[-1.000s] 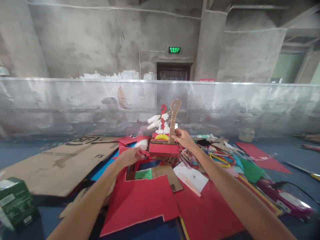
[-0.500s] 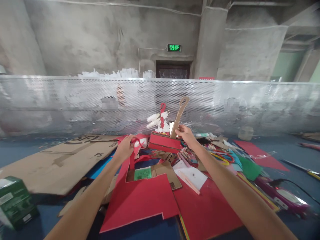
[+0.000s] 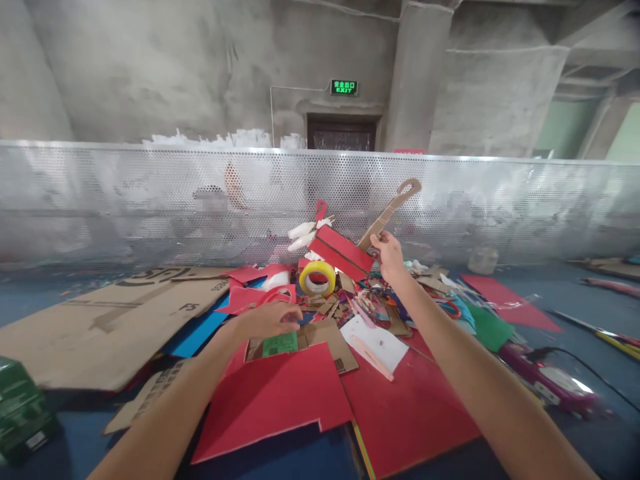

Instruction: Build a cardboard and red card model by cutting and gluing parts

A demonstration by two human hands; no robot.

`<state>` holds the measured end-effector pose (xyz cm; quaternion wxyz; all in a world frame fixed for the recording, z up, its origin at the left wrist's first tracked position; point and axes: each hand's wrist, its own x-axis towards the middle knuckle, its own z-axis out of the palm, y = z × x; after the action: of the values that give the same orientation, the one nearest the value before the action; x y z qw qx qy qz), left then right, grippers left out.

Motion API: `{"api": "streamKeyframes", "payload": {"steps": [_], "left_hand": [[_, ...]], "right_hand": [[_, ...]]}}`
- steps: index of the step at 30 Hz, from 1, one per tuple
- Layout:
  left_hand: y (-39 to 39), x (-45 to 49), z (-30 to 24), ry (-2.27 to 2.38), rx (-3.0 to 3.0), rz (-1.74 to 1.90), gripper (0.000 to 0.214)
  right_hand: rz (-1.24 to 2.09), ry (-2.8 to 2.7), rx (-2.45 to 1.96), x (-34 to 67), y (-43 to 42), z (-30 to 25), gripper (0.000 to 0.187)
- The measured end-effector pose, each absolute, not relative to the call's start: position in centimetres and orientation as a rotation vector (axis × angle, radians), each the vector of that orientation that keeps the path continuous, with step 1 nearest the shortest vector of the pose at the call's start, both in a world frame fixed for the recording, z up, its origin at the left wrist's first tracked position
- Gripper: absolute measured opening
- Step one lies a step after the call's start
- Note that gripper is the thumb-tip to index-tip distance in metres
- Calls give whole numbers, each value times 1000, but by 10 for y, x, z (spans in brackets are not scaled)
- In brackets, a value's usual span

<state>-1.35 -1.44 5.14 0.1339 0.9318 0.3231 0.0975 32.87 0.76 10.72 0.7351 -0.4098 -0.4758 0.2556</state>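
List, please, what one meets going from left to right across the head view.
From the left: green box → flat brown cardboard → left hand → yellow tape roll → right hand, gripping the cardboard handle → purple tool.

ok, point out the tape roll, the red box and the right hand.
yellow tape roll [image 3: 303, 280]: head view, left rim.
red box [image 3: 341, 252]: head view, tilted side face.
right hand [image 3: 389, 257]: head view, back of hand.

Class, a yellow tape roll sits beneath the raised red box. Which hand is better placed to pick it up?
Probably left. The left hand lies open near the yellow tape roll; the right hand has its grip on the cardboard handle, holding the red box tilted up.
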Motion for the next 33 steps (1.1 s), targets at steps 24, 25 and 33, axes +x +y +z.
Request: {"api": "streamKeyframes", "payload": {"steps": [24,25,33], "left_hand": [[30,-39,54,1360,2384,1023,58],[29,-37,54,1338,2375,1011,60],[22,-33,53,1339,2494,789,54]], "right_hand": [[751,-1579,-933,251,19,57,22],[747,-1595,-941,247,20,54,24],[525,-1908,-1071,273,12,81,32]]}}
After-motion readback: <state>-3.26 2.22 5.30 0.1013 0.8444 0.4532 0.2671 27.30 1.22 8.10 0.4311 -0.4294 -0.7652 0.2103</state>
